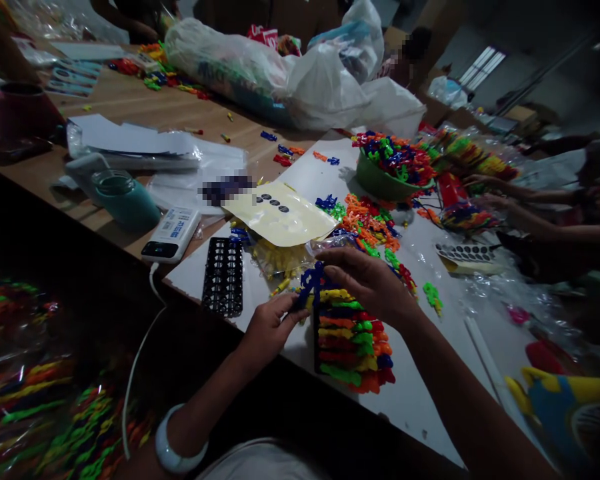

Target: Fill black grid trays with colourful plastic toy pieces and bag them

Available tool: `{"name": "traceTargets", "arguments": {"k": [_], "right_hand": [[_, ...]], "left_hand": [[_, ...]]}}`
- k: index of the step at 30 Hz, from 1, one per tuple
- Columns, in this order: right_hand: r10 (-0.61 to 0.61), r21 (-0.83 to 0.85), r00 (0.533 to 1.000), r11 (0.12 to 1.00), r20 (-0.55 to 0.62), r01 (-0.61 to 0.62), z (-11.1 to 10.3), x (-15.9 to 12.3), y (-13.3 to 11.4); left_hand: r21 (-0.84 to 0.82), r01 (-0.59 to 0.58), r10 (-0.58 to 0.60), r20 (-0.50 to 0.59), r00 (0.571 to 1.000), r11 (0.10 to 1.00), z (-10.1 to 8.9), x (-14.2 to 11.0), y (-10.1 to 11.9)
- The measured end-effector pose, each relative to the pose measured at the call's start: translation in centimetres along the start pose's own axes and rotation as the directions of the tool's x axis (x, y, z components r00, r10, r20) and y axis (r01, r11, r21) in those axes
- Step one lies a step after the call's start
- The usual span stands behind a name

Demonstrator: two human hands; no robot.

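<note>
Your left grip (269,328) pinches the lower end of a blue figure (307,285), while your right grip (373,280) meets its upper end; whether those right fingertips press together on it cannot be made out. The figure stands between both grips, its long axis slanting up and away from the left one. Just on your side of the right grip, which is the nearer, lies a coloured row of figures (357,347), lengthwise across you. Left of your left grip, a black tray (223,277) rests on the surface (415,377).
</note>
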State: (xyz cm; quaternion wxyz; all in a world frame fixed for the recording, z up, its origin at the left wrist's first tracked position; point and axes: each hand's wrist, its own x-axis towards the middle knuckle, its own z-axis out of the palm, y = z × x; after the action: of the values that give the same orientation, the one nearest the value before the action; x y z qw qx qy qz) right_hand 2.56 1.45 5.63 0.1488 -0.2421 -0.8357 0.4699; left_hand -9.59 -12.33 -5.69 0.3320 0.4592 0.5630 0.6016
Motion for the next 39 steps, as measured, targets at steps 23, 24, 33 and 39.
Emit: {"name": "traceTargets", "arguments": {"k": [23,24,33,39], "right_hand": [[0.026,0.080,0.999,0.996,0.042,-0.029,-0.7,-0.2,-0.7],[0.029,0.088,0.999,0.996,0.032,-0.032,-0.8,-0.2,-0.6],[-0.025,-0.126,0.983,0.992,-0.183,0.002,-4.1,-1.8,-0.5],[-0.121,-0.387,0.991,0.918,-0.064,0.087,-3.4,-2.2,0.2]], "left_hand": [[-0.001,0.005,-0.005,-0.070,0.998,1.000,-0.3,-0.1,0.7],[0.022,-0.017,0.018,-0.067,0.998,1.000,-0.2,0.1,0.4],[0.227,0.033,-0.038,0.016,0.999,0.973,1.0,0.2,-2.8],[0.304,-0.028,0.016,0.042,0.999,0.952,3.0,-0.2,-4.5]]}}
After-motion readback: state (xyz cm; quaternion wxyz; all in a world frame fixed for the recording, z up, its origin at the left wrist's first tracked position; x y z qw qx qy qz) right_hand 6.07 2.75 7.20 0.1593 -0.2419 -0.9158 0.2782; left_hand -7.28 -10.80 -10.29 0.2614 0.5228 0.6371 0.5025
